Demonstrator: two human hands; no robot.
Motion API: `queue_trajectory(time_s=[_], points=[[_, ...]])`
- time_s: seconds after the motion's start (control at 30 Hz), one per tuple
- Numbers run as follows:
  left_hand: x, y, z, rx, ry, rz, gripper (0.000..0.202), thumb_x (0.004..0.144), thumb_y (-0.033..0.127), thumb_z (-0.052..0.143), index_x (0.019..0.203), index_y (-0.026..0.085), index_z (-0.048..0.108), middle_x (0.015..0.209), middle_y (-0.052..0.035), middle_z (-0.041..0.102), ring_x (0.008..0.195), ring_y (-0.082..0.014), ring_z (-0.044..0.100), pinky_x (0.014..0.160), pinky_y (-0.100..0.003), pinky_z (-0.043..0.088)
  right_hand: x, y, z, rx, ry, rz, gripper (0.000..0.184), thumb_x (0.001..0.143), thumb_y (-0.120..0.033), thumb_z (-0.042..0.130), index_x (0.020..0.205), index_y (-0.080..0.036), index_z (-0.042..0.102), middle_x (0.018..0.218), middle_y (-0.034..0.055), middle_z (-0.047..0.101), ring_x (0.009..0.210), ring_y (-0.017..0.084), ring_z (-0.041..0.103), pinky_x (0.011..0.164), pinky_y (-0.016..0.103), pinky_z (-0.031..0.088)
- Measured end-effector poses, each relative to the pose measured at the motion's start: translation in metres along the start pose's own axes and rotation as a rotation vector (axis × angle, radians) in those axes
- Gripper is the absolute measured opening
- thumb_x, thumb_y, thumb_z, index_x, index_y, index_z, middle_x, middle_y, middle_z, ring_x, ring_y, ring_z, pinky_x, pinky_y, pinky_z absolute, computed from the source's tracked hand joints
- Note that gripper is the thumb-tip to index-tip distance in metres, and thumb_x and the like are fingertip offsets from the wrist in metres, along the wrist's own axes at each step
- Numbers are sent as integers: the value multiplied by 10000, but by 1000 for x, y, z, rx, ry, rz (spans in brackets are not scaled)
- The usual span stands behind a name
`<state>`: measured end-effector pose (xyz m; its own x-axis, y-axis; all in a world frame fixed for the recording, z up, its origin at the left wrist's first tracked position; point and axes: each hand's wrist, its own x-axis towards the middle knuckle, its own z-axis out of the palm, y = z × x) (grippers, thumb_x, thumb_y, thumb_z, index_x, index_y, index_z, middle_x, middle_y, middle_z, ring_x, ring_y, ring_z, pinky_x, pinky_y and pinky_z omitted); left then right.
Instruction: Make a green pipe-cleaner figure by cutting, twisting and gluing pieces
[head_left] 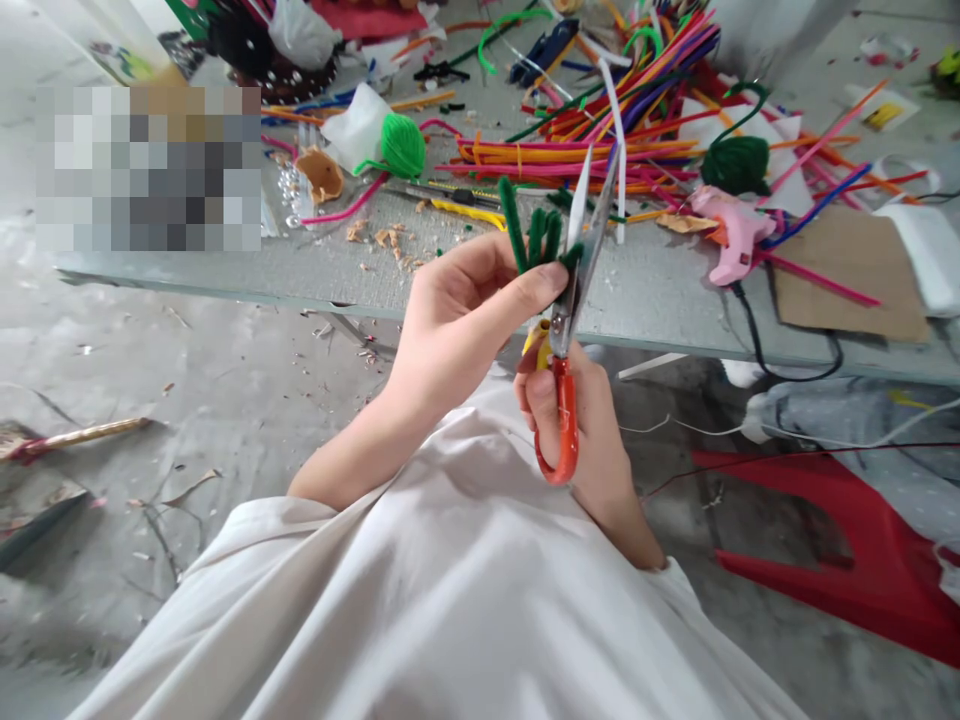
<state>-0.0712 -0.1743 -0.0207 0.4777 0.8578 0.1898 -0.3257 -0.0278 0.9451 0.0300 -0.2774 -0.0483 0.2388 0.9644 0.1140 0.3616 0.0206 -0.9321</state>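
Note:
My left hand [465, 310] pinches a bundle of green pipe cleaner pieces [525, 230] between thumb and fingers, just in front of the table edge. My right hand [570, 420] grips a pair of scissors [577, 290] with orange-red handles. The steel blades stand open and upright, and their lower part touches the green pieces near my left thumb tip. The right fingers wrap the handle loops, and part of a yellow object behind them is hidden.
A grey table edge [300, 285] runs across the view, holding a heap of multicoloured pipe cleaners [585, 150], green yarn balls [735, 165], a pink glue gun [735, 232], a yellow utility knife [465, 205] and cardboard [847, 280]. A red plastic stool [825, 540] sits at lower right.

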Motion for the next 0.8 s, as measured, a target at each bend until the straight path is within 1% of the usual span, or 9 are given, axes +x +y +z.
queue_trajectory(time_s=[0.13, 0.2, 0.27, 0.43, 0.63, 0.7, 0.8], points=[[-1, 0, 0, -80, -63, 43, 135, 858, 189, 716, 736, 186, 660, 667, 48, 533, 628, -30, 517, 607, -165, 469, 1, 5, -1, -22, -49, -15, 310, 970, -553, 493, 885, -257, 464, 703, 15, 613, 581, 208, 536, 538, 353, 355], [-1, 1, 0, -104, -73, 66, 121, 873, 130, 667, 757, 164, 665, 670, 57, 521, 642, -7, 508, 641, -138, 460, 2, 6, -1, -24, -57, -5, 324, 971, -569, 488, 881, -258, 466, 701, 19, 617, 587, 215, 551, 539, 357, 363], [-1, 1, 0, -132, -73, 69, 118, 868, 104, 658, 757, 144, 656, 662, 62, 513, 635, 5, 495, 637, -125, 444, 2, 5, -2, -25, -46, 2, 329, 974, -573, 487, 878, -258, 472, 687, 11, 610, 580, 211, 559, 537, 354, 368], [-1, -1, 0, -165, -78, 69, 117, 876, 100, 665, 763, 121, 639, 665, 59, 514, 611, 12, 469, 620, -124, 430, 2, 4, -3, -37, -47, -26, 337, 968, -577, 510, 869, -256, 477, 632, -18, 571, 513, 175, 515, 515, 342, 361], [0, -1, 0, -158, -61, 93, 128, 871, 117, 684, 750, 122, 643, 659, 54, 514, 583, 3, 448, 607, -140, 434, 1, 11, -2, -8, -79, 15, 354, 958, -583, 529, 832, -261, 453, 585, -39, 527, 505, 163, 509, 506, 324, 376], [-1, -1, 0, -130, -40, 68, 140, 861, 130, 691, 731, 134, 640, 655, 54, 516, 541, 4, 429, 558, -144, 418, 2, 13, -1, 18, -100, -12, 326, 974, -563, 509, 862, -260, 468, 643, -29, 571, 541, 167, 549, 534, 331, 402], [-2, -2, 0, -65, -2, 0, 160, 853, 173, 710, 717, 155, 626, 623, 53, 520, 456, 3, 393, 416, -151, 321, 3, 14, 0, 53, -133, -71, 312, 993, -562, 456, 974, -254, 498, 852, 31, 673, 681, 200, 634, 612, 365, 452]])
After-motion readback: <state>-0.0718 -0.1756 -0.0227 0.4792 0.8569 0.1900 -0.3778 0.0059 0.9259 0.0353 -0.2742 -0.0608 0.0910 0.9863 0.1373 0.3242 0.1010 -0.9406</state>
